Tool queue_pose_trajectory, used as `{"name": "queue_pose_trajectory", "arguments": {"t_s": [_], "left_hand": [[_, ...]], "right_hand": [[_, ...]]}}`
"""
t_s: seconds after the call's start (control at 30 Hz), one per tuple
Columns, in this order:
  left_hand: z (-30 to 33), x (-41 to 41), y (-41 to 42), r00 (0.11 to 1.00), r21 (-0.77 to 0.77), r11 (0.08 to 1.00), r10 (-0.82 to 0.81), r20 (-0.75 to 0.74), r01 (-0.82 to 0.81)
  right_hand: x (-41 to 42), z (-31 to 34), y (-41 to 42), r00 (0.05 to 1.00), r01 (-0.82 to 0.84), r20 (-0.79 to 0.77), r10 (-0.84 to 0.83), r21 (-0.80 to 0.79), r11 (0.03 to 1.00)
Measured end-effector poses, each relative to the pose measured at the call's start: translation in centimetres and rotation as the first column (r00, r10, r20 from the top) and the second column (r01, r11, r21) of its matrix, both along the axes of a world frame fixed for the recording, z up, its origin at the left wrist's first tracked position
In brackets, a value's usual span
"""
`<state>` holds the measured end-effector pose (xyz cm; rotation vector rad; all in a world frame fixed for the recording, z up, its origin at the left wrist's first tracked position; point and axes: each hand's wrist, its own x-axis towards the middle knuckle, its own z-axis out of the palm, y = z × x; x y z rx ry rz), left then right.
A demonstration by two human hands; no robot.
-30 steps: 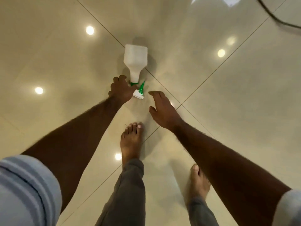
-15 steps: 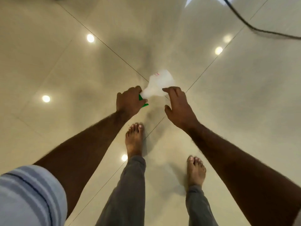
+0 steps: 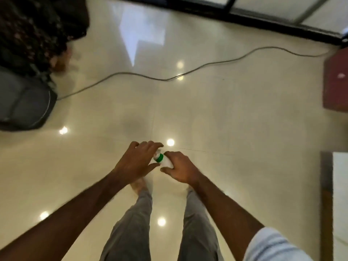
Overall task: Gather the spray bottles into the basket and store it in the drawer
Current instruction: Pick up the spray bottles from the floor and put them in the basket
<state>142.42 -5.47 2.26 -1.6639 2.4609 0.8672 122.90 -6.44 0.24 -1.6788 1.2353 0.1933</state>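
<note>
I hold the spray bottle (image 3: 163, 160) between both hands, in front of my waist and above the floor (image 3: 226, 119). My right hand (image 3: 181, 169) is wrapped around its white body, fingers (image 3: 166, 168) curled shut over it so that only a patch of white shows between them. My left hand (image 3: 138, 162) sits over the head end, just beside the green collar — thumb stretched under toward the right hand, the other fingers arched loosely over the top. I cannot tell whether those left fingers press on the sprayer or only cover it; the blur hides the contact. The 2 hands nearly touch across the bottle.

Below my fingers are my grey trouser legs (image 3: 131, 223) and 1 bare foot (image 3: 139, 185), partly hidden behind my left wrist. Beyond my fingertips the glossy tiles carry round light reflections, and farther out a thin cable (image 3: 169, 79) snakes across the floor from left to right. Well to the left of my left hand sits a dark grey bag (image 3: 24, 104), with dark patterned fabric (image 3: 33, 31) behind it. Far to the right of my right hand lies a dark red, flat-topped thing (image 3: 336, 81), and nearer on that side the edge of a white surface (image 3: 340, 194). A light sleeve (image 3: 273, 245) covers my right upper arm.
</note>
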Motion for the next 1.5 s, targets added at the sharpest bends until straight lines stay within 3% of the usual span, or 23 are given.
{"name": "queue_pose_trajectory", "arguments": {"t_s": [0.13, 0.23, 0.33, 0.47, 0.57, 0.83, 1.0, 1.1, 1.2, 1.3, 1.5], "left_hand": [[8.4, -6.9, -3.2, 0.95, -0.022, 0.993, 0.104, -0.295, -0.116], [13.1, -15.5, -5.5, 0.82, 0.21, 0.963, 0.256, -0.512, -0.17], [17.3, -25.1, -6.4, 0.767, 0.468, 0.881, 0.344, -0.541, -0.066], [19.8, -38.6, -5.0, 0.861, 0.568, 0.801, 0.142, -0.488, 0.19], [21.2, -48.4, -3.6, 0.875, 0.576, 0.747, -0.016, -0.483, 0.332], [24.3, -70.7, -1.1, 0.768, 0.52, 0.574, -0.377, -0.518, 0.633], [23.8, -84.5, 1.0, 0.674, 0.515, 0.436, -0.51, -0.535, 0.738], [22.9, -92.5, 2.2, 0.614, 0.494, 0.372, -0.566, -0.55, 0.786], [22.0, -99.6, 3.1, 0.543, 0.377, 0.396, -0.683, -0.489, 0.837], [21.2, -106.2, 4.1, 0.467, 0.309, 0.361, -0.774, -0.427, 0.88], [20.2, -118.2, 6.0, 0.374, 0.357, 0.219, -0.808, -0.455, 0.908]], "right_hand": [[-8.0, 9.0, 0.5, 0.917, 0.383, 0.118, -0.38, -0.004, 0.924], [-15.8, 14.6, 1.8, 0.745, 0.637, 0.224, -0.628, 0.038, 0.77], [-23.9, 18.8, 3.2, 0.57, 0.79, 0.33, -0.752, 0.032, 0.613], [-35.7, 23.2, 6.1, 0.341, 0.907, 0.455, -0.823, 0.069, 0.415], [-44.3, 25.8, 9.3, 0.195, 0.963, 0.52, -0.832, 0.06, 0.263], [-62.0, 28.3, 15.9, -0.266, 0.963, 0.62, -0.738, 0.13, -0.238], [-71.5, 27.8, 18.6, -0.426, 0.882, 0.585, -0.69, 0.098, -0.461], [-77.7, 27.5, 20.1, -0.483, 0.833, 0.54, -0.689, 0.041, -0.552], [-83.2, 27.5, 21.1, -0.557, 0.76, 0.507, -0.657, -0.008, -0.65], [-88.3, 27.3, 21.8, -0.608, 0.702, 0.463, -0.644, -0.065, -0.709], [-98.4, 24.7, 25.6, -0.718, 0.625, 0.322, -0.617, -0.093, -0.775]]}}
